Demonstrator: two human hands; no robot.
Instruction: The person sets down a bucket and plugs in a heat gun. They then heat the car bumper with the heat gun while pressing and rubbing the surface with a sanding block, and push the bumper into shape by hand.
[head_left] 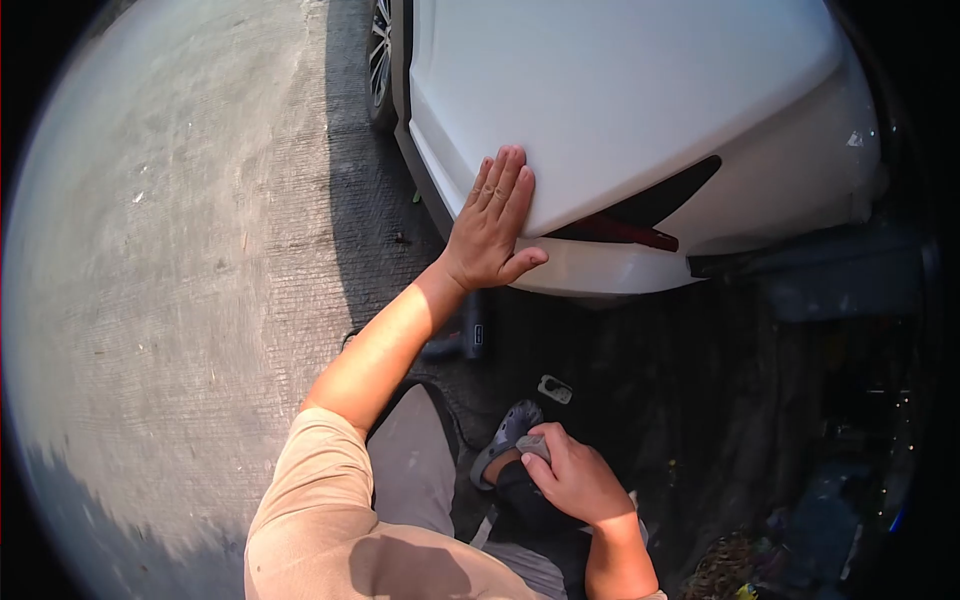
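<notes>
My left hand [495,222] lies flat on the corner of a white car body [610,100], fingers stretched out and thumb apart, with nothing held. The palm rests beside the inner end of a dark and red tail light [640,235]. Lower down, close to my lap, my right hand [582,482] is closed around a small grey block [534,446]. Fingers cover part of the block, so its exact kind is unclear. That hand is apart from the car.
A car wheel [380,65] shows at the top. Below the car corner is a dark tool-like object [468,332], partly hidden by my arm. A small pale oblong item [555,389] lies on the shaded ground near my grey clog [505,440]. Ridged concrete [200,280] stretches left.
</notes>
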